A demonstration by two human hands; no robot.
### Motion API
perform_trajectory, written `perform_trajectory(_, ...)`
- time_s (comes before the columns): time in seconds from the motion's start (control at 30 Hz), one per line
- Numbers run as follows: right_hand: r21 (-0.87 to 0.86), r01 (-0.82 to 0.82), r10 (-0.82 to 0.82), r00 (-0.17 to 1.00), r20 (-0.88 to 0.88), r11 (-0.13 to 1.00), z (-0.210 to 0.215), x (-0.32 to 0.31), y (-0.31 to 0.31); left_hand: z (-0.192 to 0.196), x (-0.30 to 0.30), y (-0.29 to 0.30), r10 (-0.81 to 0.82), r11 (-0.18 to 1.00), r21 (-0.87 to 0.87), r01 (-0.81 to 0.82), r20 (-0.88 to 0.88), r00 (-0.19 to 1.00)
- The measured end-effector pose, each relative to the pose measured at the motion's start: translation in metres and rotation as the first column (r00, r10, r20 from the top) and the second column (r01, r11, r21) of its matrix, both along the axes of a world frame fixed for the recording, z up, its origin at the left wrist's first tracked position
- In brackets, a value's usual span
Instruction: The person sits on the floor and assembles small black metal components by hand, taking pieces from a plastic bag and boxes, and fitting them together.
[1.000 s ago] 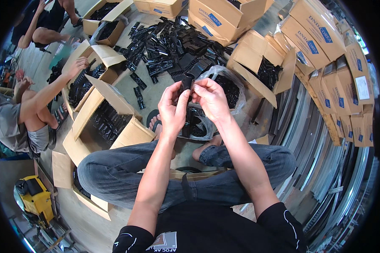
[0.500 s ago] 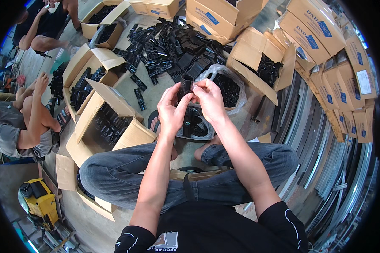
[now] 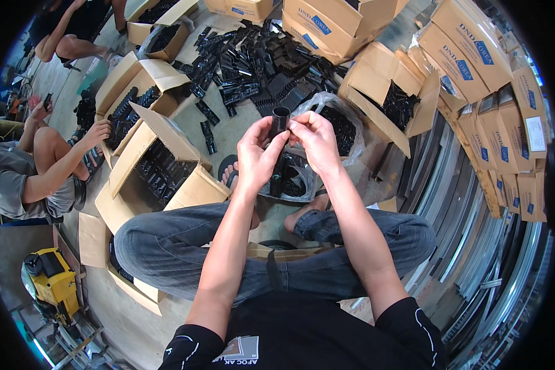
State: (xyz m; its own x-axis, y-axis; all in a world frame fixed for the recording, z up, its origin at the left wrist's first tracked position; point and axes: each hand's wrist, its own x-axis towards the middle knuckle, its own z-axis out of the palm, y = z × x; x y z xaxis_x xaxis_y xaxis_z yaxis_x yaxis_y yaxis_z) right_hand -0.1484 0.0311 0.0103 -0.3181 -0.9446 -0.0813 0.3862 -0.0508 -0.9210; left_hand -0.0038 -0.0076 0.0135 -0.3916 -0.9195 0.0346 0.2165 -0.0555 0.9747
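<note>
Between my hands stands a black plastic part (image 3: pixel 281 115) with an open, tube-like upper end. My left hand (image 3: pixel 257 151) wraps around it from the left, thumb across its near side. The fingertips of my right hand (image 3: pixel 316 140) pinch at the part's right edge; whether they hold a separate small piece is too small to make out. Just below my hands, a clear plastic bag (image 3: pixel 306 192) of small black parts sits on the floor between my feet. Behind my right hand is another plastic bag (image 3: pixel 355 132) full of small black pieces.
A heap of black plastic parts (image 3: pixel 259 65) spreads over the floor ahead. Open cartons (image 3: pixel 126 203) of parts stand left, another carton (image 3: pixel 371 74) right. Stacked boxes (image 3: pixel 468 46) and long metal profiles (image 3: pixel 450 209) line the right. A co-worker's hand (image 3: pixel 97 132) is at a left carton.
The view has shifted slightly. My hands keep hold of the black part in nearly the same pose. At left, the co-worker's near hand has come down to a carton of parts.
</note>
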Motion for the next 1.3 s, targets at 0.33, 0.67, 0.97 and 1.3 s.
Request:
perform_trajectory(0.33, -0.028, -0.046, 0.049, 0.995, 0.09, 0.999, -0.006, -0.008, 0.0, 0.003, 0.003, 0.0, -0.041, 0.998, 0.037, 0.042, -0.006, 0.999)
perform_trajectory(0.67, 0.008, -0.025, 0.025, 0.999, -0.033, 1.0, -0.009, -0.004, -0.001, -0.002, 0.002, -0.002, -0.035, 0.999, 0.037, 0.035, -0.005, 0.999)
perform_trajectory(0.97, 0.093, 0.027, -0.043, 0.985, 0.168, 0.995, -0.017, 0.006, -0.002, -0.019, -0.001, -0.007, 0.09, 0.992, -0.106, -0.075, 0.14, 0.986)
perform_trajectory(1.3, 0.071, -0.103, 0.087, 0.975, 0.206, 0.992, -0.023, -0.01, 0.001, -0.004, 0.005, -0.005, 0.093, 0.961, -0.278, 0.011, 0.36, 0.928)
